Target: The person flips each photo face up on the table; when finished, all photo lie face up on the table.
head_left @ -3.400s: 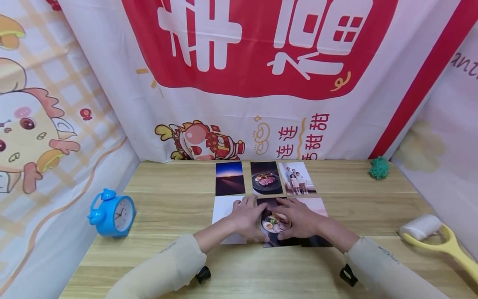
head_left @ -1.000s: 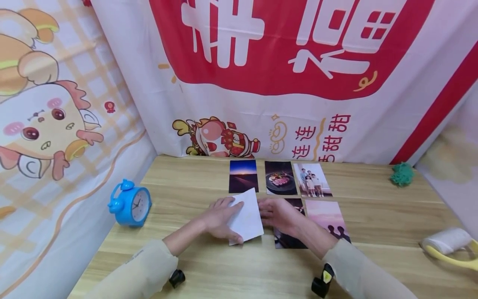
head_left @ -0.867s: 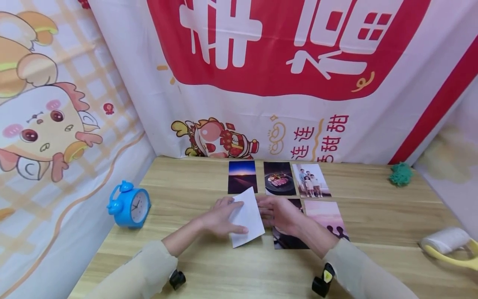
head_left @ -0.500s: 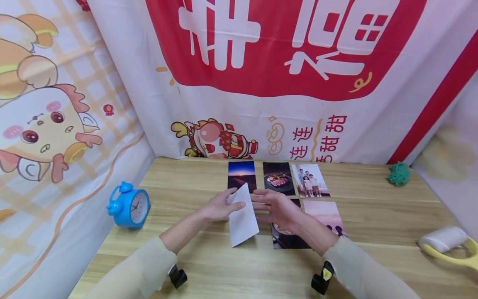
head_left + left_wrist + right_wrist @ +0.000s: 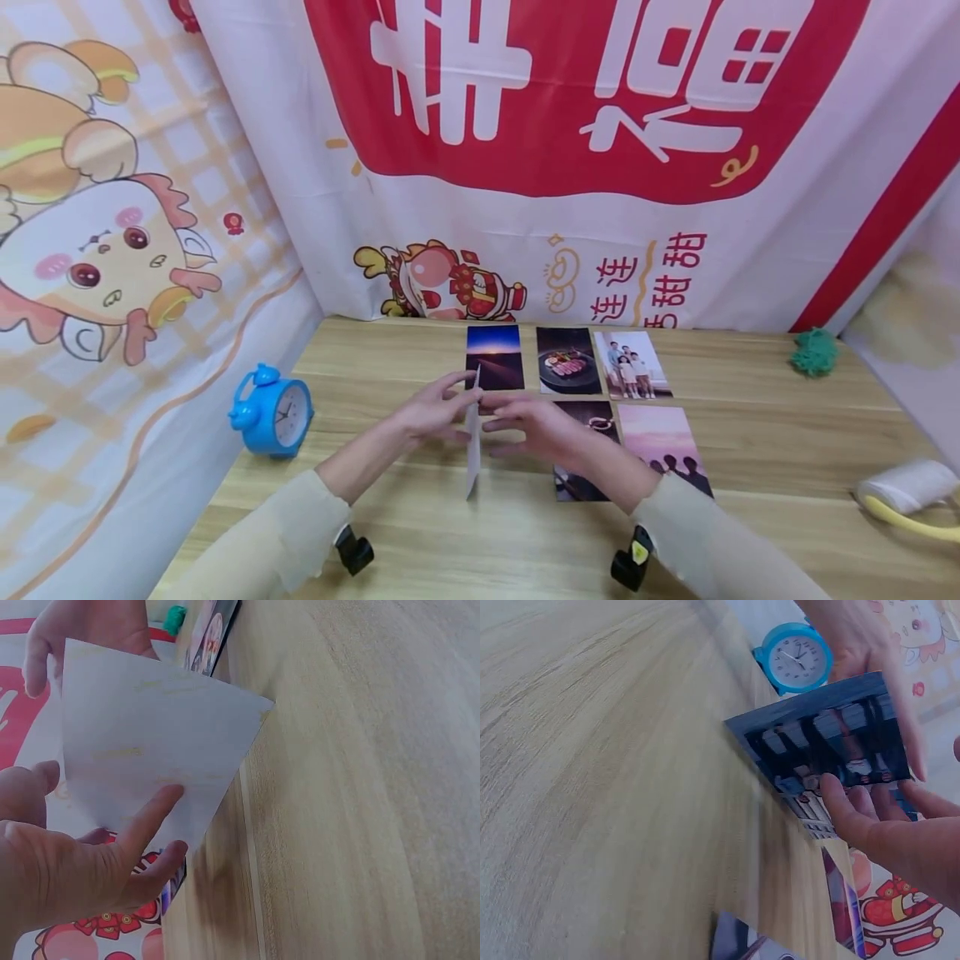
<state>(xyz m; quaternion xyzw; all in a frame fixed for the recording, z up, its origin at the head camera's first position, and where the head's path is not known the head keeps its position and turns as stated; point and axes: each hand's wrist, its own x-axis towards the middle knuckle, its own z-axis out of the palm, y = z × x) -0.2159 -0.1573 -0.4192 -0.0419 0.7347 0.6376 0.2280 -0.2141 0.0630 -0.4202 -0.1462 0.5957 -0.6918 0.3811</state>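
Note:
A photo print (image 5: 473, 454) stands on edge between my hands, seen almost side-on in the head view. Its blank white back (image 5: 150, 735) faces my left hand (image 5: 435, 410), which holds it near the top with a fingertip pressed on the back. On the picture side, several standing people show in the right wrist view. My right hand (image 5: 551, 427) reaches in from the other side, and its extended fingers (image 5: 847, 814) touch the picture face. Right of the hands lie a ramen photo (image 5: 592, 412), partly covered by my right forearm, and a pink-sky photo with silhouettes (image 5: 660, 433).
Behind them lies a row of photos: a sunset road (image 5: 495, 354), a plate of sliced meat (image 5: 567, 362) and a family (image 5: 633, 365). A blue alarm clock (image 5: 273, 412) stands left. Green shredded material (image 5: 815, 352) and a yellow-handled lint roller (image 5: 907, 487) sit right.
The photo was lifted from the front row's left place. It has turned from white back facing up to standing on edge, and my right fingers have come against its picture side.

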